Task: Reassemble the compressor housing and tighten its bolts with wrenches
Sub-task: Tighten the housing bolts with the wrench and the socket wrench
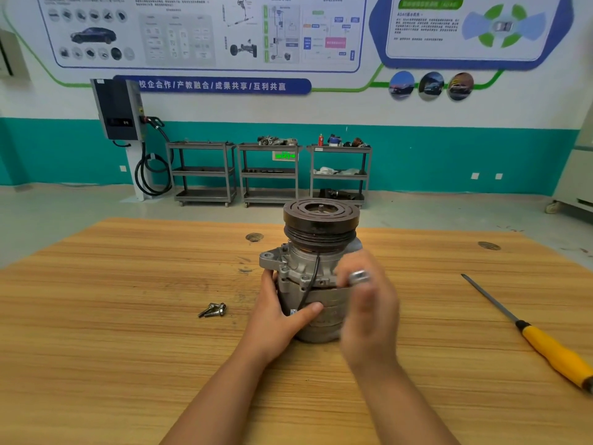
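In the head view, the compressor (316,271) stands upright at the centre of the frame on a wooden table (128,316), its black pulley (321,220) on top. The left hand (282,316) wraps around the housing's lower left side, thumb laid across the front. The right hand (369,303) is blurred at the housing's right side, fingers pinched on a small shiny metal piece (359,277); what that piece is cannot be told.

Wide bare tabletop lies to the left and at the bottom of the frame. Loose bolts (213,310) lie left of centre, apart from the left hand. A yellow-handled tool (532,338) lies diagonally at the right, its handle reaching the frame's right edge, well apart from the compressor.

A blue banner (211,86) on the wall in the upper left reads "校企合作/产教融合/成果共享/互利共赢". The posters' smaller text is unreadable.

Beyond the table are a grey floor, three metal carts (269,171) against a teal and white wall, and a charging unit (117,109) at the left.
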Demonstrator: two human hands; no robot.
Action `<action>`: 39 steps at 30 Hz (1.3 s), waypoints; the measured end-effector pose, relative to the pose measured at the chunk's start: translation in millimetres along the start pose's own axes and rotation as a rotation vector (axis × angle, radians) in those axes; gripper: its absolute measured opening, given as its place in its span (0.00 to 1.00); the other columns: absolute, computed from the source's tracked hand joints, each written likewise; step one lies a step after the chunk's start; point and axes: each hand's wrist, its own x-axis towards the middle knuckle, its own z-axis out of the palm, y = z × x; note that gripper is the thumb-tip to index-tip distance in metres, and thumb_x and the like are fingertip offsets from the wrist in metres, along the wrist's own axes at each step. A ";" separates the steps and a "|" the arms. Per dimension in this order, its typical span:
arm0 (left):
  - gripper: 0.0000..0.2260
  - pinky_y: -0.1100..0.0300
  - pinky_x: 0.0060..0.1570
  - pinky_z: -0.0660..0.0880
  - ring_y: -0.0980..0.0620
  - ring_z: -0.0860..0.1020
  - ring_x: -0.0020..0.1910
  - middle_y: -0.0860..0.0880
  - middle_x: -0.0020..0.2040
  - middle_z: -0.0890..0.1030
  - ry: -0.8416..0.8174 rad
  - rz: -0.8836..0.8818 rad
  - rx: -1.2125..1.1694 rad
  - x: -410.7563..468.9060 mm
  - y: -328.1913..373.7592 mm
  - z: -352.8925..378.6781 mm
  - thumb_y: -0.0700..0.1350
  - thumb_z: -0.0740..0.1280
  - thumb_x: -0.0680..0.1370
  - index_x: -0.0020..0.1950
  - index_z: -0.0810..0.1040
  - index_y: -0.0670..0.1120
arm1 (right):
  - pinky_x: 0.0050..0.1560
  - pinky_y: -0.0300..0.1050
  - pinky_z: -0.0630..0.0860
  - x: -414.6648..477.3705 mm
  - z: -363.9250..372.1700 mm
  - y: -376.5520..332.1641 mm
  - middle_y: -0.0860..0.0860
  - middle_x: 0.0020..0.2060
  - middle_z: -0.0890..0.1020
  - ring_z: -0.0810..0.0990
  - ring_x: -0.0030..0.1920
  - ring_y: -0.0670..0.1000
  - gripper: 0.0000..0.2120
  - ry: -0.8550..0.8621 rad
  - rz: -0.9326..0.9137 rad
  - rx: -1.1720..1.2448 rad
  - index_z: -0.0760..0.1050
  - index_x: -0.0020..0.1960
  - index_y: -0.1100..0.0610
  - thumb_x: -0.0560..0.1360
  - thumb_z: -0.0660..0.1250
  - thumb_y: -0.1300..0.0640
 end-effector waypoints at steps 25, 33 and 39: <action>0.37 0.64 0.57 0.66 0.62 0.70 0.61 0.68 0.61 0.69 -0.033 -0.029 -0.058 -0.3 0.7 -0.8 0.56 0.75 0.67 0.69 0.57 0.61 | 0.27 0.38 0.63 15.2 -45.3 32.4 0.50 0.24 0.65 0.69 0.28 0.50 0.37 0.510 0.592 0.855 0.64 0.26 0.54 0.74 0.33 0.30; 0.36 0.67 0.54 0.66 0.64 0.71 0.59 0.67 0.61 0.69 -0.022 -0.023 -0.041 -1.1 1.8 -0.7 0.55 0.76 0.67 0.67 0.57 0.61 | 0.36 0.44 0.65 -22.5 -7.1 10.9 0.49 0.36 0.71 0.70 0.38 0.51 0.30 0.200 0.037 0.195 0.69 0.37 0.53 0.74 0.46 0.28; 0.33 0.64 0.51 0.72 0.61 0.75 0.55 0.58 0.58 0.76 -0.031 -0.027 -0.023 -0.3 3.5 -0.6 0.62 0.74 0.61 0.59 0.60 0.64 | 0.41 0.39 0.64 -21.7 12.3 7.6 0.49 0.35 0.69 0.67 0.38 0.49 0.33 -0.064 -0.087 -0.297 0.69 0.35 0.60 0.76 0.48 0.31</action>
